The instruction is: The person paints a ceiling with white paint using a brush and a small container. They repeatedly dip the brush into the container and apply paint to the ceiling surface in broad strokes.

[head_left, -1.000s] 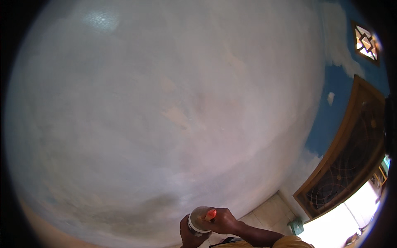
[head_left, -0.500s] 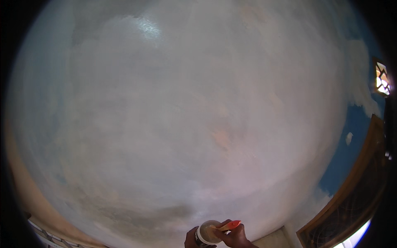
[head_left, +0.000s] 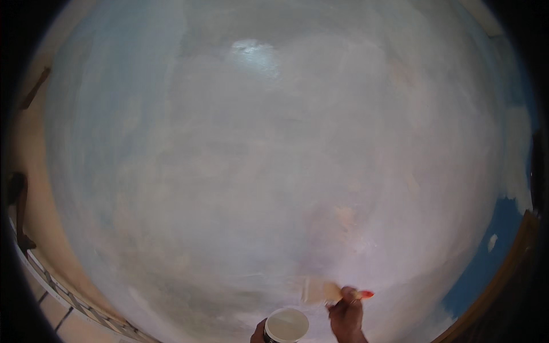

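My left hand (head_left: 257,332), mostly hidden at the lower edge, is closed round a round white-rimmed tub (head_left: 287,324) with pale contents. To its right, my right hand (head_left: 346,317) grips a paintbrush (head_left: 362,295) with a red-tipped handle. The brush head is a tan blur over the big mottled wall surface (head_left: 269,148), which is painted in soft grey, pink and pale blue; whether the bristles touch it I cannot tell.
Solid blue paint (head_left: 474,268) with white patches borders the right side, beside a dark wooden frame (head_left: 514,251). At the left are a beige band (head_left: 40,143), dark slender shapes (head_left: 23,211) I cannot identify, and a lattice rail (head_left: 68,300).
My right hand has lifted the brush out of the tub and moved it up and right. The scenery has shifted rightward and down, bringing more of the left side into view.
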A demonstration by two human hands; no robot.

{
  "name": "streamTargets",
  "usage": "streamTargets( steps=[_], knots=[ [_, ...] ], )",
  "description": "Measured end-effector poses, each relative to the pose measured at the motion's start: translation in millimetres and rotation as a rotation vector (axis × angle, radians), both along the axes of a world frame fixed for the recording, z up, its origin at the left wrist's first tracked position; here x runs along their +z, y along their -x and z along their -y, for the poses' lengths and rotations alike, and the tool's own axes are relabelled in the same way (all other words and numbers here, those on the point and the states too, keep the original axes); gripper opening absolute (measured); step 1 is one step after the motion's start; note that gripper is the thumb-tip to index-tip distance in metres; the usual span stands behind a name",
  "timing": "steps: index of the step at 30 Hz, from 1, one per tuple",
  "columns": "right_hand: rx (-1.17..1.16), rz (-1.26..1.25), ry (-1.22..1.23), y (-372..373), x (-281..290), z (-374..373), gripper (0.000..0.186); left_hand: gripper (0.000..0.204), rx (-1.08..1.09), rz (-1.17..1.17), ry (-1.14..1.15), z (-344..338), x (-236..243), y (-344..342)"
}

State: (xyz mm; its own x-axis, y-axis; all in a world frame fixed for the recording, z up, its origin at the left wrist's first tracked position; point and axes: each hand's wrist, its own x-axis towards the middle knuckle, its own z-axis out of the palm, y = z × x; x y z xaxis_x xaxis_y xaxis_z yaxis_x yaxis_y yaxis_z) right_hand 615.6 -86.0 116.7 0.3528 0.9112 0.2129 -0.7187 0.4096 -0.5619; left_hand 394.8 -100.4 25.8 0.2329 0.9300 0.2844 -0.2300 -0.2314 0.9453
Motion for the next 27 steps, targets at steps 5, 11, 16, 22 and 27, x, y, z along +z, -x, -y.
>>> streamTargets(
  steps=[5, 11, 16, 22, 27],
  knots=[
    [-0.248, 0.165, -0.582, -16.9, 168.1, -41.1, 0.011, 0.108, -0.060, 0.131, 0.045, 13.2, -6.8, 0.7],
    [-0.339, 0.301, -1.096, 99.8, 433.7, -70.5, 0.024, 0.104, 0.037, 0.167, 0.021, 37.3, -9.7, 16.8],
    [-0.416, 0.475, -1.226, 173.5, 556.6, -123.5, 0.023, 0.103, 0.127, 0.212, -0.010, 37.0, -41.9, 25.7],
    [-0.518, 0.568, -1.178, 243.6, 588.7, -157.8, 0.024, 0.111, 0.373, 0.114, 0.023, 41.6, -50.5, 59.2],
    [-0.705, 0.650, -1.071, 245.6, 600.4, -172.6, 0.021, 0.112, 0.471, 0.066, -0.017, 39.6, -69.9, 69.5]
  ],
)
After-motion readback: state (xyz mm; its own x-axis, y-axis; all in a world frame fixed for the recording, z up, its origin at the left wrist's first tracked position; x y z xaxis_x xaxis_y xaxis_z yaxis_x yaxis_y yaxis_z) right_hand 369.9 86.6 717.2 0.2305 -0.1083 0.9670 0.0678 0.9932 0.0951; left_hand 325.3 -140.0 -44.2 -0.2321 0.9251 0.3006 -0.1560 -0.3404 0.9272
